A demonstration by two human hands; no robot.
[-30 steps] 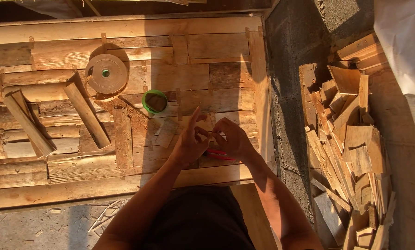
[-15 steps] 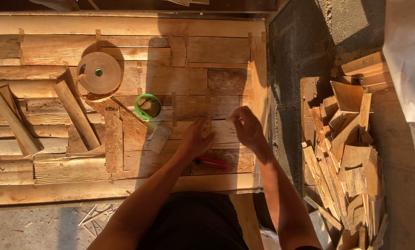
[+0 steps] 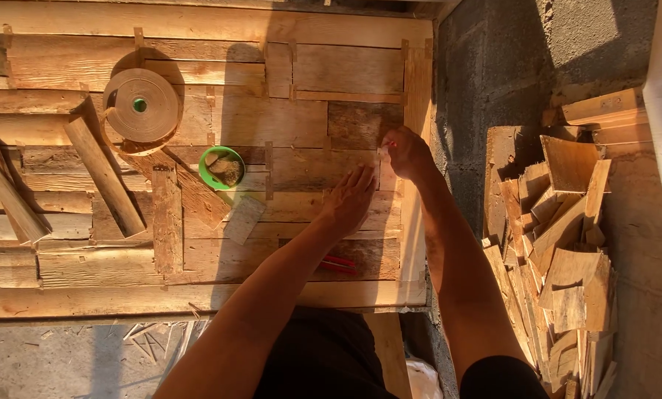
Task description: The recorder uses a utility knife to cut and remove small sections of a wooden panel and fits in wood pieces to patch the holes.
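Note:
My left hand point(image 3: 351, 198) lies flat, fingers together, on the patchwork of thin wooden veneer pieces point(image 3: 301, 122) covering the work board. My right hand point(image 3: 405, 150) is further up and to the right, its fingertips pinched on a small strip of paper tape point(image 3: 382, 151) at a seam near the board's right edge. A red-handled tool point(image 3: 336, 264) lies on the board just under my left forearm.
A roll of brown paper tape point(image 3: 140, 106) and a small green bowl point(image 3: 221, 168) sit on the board. Loose wooden slats point(image 3: 103, 174) lie at left. A pile of veneer offcuts point(image 3: 560, 229) is stacked on the concrete at right.
Both hands have moved apart and up the board. The right hand went from the lower middle to the right edge; the left flattened onto the veneer. The red tool now lies uncovered.

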